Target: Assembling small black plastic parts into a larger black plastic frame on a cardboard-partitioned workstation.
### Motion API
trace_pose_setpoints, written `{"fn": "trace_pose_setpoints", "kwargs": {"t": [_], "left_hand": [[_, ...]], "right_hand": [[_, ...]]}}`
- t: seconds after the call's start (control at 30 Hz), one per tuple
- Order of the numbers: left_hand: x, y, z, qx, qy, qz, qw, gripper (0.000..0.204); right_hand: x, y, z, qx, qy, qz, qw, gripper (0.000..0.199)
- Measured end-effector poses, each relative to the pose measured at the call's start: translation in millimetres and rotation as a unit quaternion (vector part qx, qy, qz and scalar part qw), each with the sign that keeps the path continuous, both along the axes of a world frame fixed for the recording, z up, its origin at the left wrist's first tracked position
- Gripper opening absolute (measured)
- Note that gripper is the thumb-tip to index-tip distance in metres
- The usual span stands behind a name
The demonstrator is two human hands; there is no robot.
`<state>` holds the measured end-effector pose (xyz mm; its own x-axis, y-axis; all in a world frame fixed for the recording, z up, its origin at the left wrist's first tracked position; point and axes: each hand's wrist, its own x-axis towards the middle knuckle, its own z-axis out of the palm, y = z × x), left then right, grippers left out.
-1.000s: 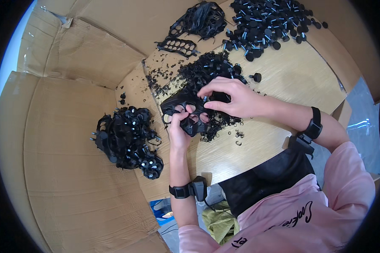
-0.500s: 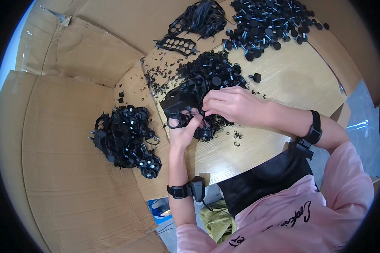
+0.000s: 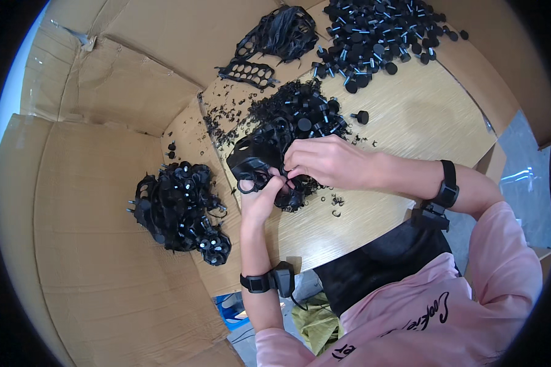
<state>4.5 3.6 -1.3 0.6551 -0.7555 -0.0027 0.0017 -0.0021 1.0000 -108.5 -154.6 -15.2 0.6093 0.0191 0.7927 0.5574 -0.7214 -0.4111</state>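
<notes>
Wooden table (image 3: pixel 410 122) – left hand (image 3: pixel 260 199), right hand (image 3: pixel 324 162) both grip closed on black plastic frame (image 3: pixel 251 159).

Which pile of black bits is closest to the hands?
The middle pile of black parts, just beyond both hands; the left heap and top-right pile lie farther off.

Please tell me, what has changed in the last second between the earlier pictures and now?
Very little changed. The right hand slid slightly toward the person's left, over the black plastic frame that the left hand keeps gripping from below. Both hands stayed on the frame. The piles of black parts on the table did not move.
</notes>
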Motion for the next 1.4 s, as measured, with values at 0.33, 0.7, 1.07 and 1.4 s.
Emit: {"fn": "trace_pose_setpoints", "kwargs": {"t": [0.33, 0.7, 1.07, 1.4], "left_hand": [[6.2, 6.6, -3.0, 0.006, -0.040, 0.032, 0.999, 0.004], [4.0, -1.2, 5.1, -0.063, 0.061, -0.074, 0.993, 0.006], [14.7, 10.1, 8.2, -0.015, 0.039, -0.113, 0.993, 0.007], [15.7, 3.8, -5.2, -0.039, 0.025, -0.108, 0.993, 0.014]], "right_hand": [[1.8, 7.4, 7.5, 0.175, 0.073, 0.031, 0.981, 0.009], [0.9, -2.6, 20.9, 0.146, 0.111, -0.019, 0.983, 0.008], [8.5, 14.4, 26.8, -0.016, 0.043, -0.062, 0.997, 0.012], [7.0, 13.9, 28.1, -0.055, 0.030, -0.056, 0.996, 0.013]]}}
